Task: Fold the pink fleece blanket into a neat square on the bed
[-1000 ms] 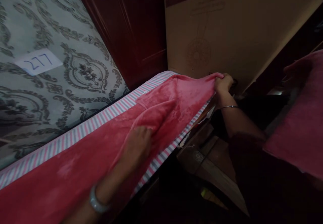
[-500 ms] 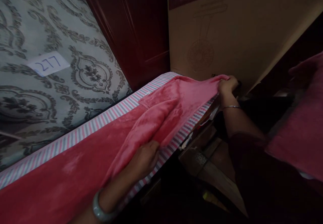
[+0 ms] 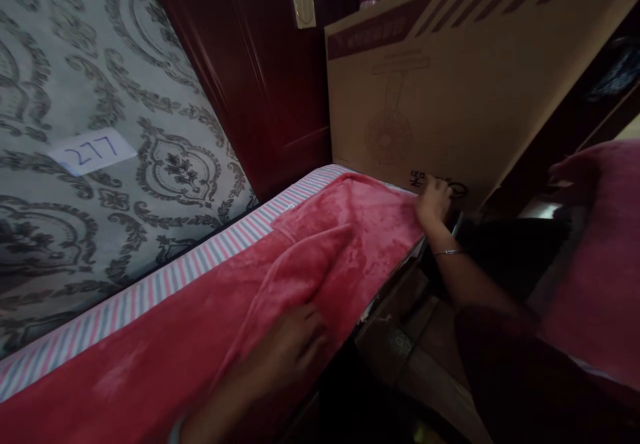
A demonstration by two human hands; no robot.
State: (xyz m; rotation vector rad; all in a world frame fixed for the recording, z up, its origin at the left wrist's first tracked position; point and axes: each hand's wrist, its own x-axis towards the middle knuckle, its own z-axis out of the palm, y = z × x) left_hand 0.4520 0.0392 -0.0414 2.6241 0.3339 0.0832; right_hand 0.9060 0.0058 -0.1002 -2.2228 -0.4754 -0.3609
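Observation:
A pink plush blanket (image 3: 190, 311) lies along a narrow bed with a striped sheet (image 3: 195, 251). A raised fold (image 3: 300, 264) runs across it. My left hand (image 3: 295, 341) is over the blanket near this fold, somewhat blurred, its fingers loosely bent with a gap between them. At the bed's far right corner my right hand (image 3: 434, 201) touches the blanket's end, fingers apart and bent, in front of the cardboard box. Whether a little cloth is under its palm is hidden.
A large cardboard box (image 3: 465, 91) stands upright at the bed's end, beside a dark red panel (image 3: 280, 91). Patterned wall covering (image 3: 175, 157) with a paper marked 277 (image 3: 93, 153) borders the left. Another pink cloth (image 3: 595, 264) hangs at right.
The blanket's far end, earlier pulled taut and lifted by my right hand, now lies flatter and covers the near striped edge. Both hands have loosened. The view has tilted up slightly.

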